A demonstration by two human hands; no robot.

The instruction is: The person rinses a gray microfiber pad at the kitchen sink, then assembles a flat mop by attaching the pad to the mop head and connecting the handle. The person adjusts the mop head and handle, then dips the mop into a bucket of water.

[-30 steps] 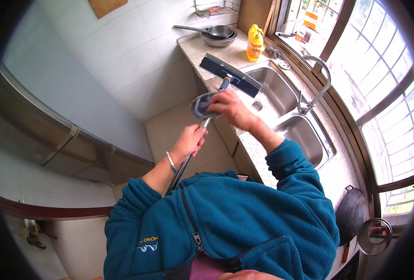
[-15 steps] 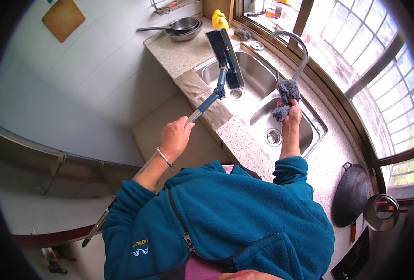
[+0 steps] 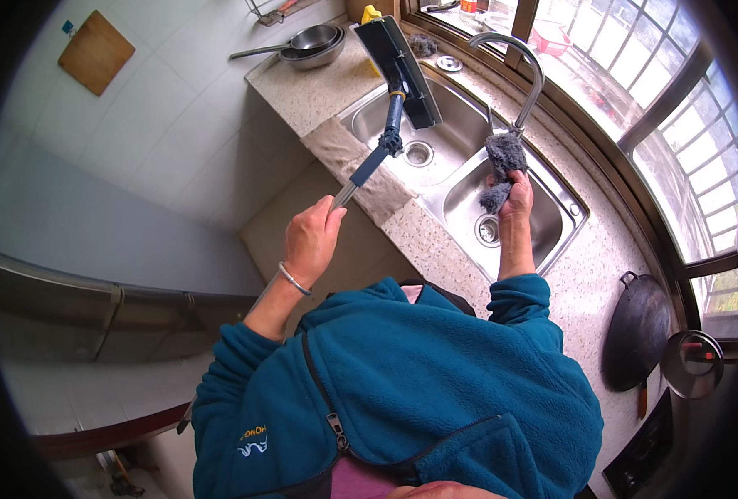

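Note:
My left hand (image 3: 311,239) is closed round the metal pole of a window squeegee (image 3: 380,158), whose jointed blue neck bears a flat dark head. That head hangs over the far left sink basin (image 3: 367,116). My right hand (image 3: 517,198) grips a fluffy dark grey cloth (image 3: 504,158) above the near right basin (image 3: 552,229). The cloth bunches in two lumps around my fingers, just under the curved tap (image 3: 538,83). Part of the pole's lower length is hidden behind my left forearm and sleeve.
A beige rag (image 3: 360,170) drapes over the counter's front edge. Nested pans (image 3: 313,46) stand on the far left counter, near a yellow bottle (image 3: 371,14). To the right, a black wok (image 3: 637,333) and a round lid (image 3: 691,363) lean by the barred window (image 3: 676,125).
The squeegee head has moved slightly up and away over the basin, and more of the pole's lower end is now hidden behind my sleeve. The cloth stays in my right hand.

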